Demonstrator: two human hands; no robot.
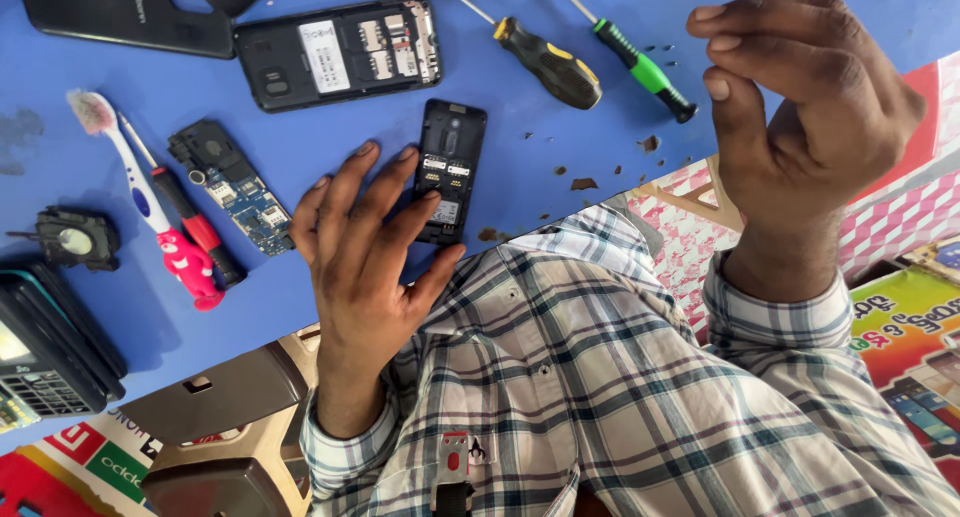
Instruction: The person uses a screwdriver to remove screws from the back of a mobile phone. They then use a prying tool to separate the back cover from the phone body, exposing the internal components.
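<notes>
On the blue work surface (560,127), the left hand (365,247) rests palm up with its fingers spread; the fingertips (425,202) lie against the lower half of a small black bar-phone body (450,167), which sits face down with its back cover off and its battery bay empty. The phone lies just ahead of and slightly to the outer side of this hand, its long axis running away from the wearer, nearly parallel to the extended fingers. No pinch is formed on it; contact is by fingertips only. The right hand (800,107) is raised well clear of the surface, fingers curled toward the thumb without meeting it; nothing is visible between them, and whether a very small part is held cannot be told. The left hand is clearly the nearer one to the phone. Beyond the phone, a larger black opened handset (340,52) lies crosswise. Toward the right hand lie a black-and-yellow screwdriver (545,62) and a green-handled screwdriver (640,67). On the far side of the left hand lie a blue circuit board (235,187), a red-handled tool (195,222) and a white toothbrush with a pink figure handle (150,202).
</notes>
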